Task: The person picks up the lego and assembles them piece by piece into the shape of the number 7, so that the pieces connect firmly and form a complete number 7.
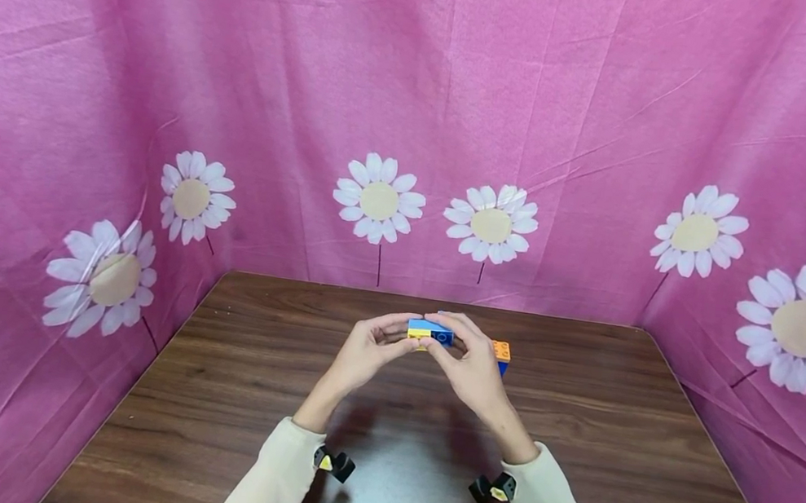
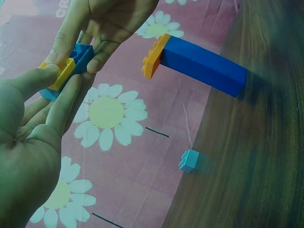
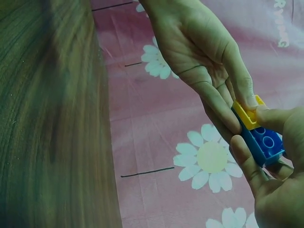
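Both hands meet over the far middle of the table, fingertips on one pair of joined toy building bricks. The longer blue brick shows its hollow, studless side in the right wrist view. A shorter yellow brick is at its left end, against that hollow side. My left hand pinches the yellow end between thumb and fingers. The right hand pinches the blue end. Fingertips cover parts of both bricks, so how firmly they are joined cannot be told.
A tall blue block with an orange studded brick on top stands beyond the right hand, partly hidden in the head view. A small light blue brick sits on the wooden table. Pink cloth with daisies encloses the far sides.
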Demonstrator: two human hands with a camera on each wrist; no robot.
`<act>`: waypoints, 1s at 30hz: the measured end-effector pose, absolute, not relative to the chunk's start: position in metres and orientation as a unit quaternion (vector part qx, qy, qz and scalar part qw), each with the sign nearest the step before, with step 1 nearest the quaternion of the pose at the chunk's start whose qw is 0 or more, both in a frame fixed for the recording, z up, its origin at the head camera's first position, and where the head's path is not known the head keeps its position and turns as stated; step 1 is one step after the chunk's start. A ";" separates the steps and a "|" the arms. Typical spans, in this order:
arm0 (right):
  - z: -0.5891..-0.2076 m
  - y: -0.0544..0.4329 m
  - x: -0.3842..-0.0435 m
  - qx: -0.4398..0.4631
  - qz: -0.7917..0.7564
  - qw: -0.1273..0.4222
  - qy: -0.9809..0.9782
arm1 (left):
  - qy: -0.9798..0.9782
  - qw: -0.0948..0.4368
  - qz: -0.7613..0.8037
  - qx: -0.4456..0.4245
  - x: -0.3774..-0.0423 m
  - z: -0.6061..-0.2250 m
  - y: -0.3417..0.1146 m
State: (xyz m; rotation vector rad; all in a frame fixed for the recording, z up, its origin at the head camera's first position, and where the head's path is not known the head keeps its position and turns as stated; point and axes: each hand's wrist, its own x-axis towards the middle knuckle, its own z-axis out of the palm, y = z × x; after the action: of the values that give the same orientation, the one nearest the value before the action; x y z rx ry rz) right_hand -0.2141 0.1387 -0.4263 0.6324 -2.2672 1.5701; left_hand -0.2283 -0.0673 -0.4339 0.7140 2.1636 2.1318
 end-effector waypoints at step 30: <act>-0.439 0.137 -0.213 0.215 0.537 0.185 -0.794 | 0.706 0.031 0.672 0.221 -0.229 -0.434 -0.067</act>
State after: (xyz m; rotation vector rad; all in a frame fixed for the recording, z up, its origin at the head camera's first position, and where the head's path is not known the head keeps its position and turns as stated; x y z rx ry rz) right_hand -0.2127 0.1372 -0.4393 0.6047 -2.2394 1.5144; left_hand -0.2286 -0.0675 -0.4338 0.6802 2.1765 2.0701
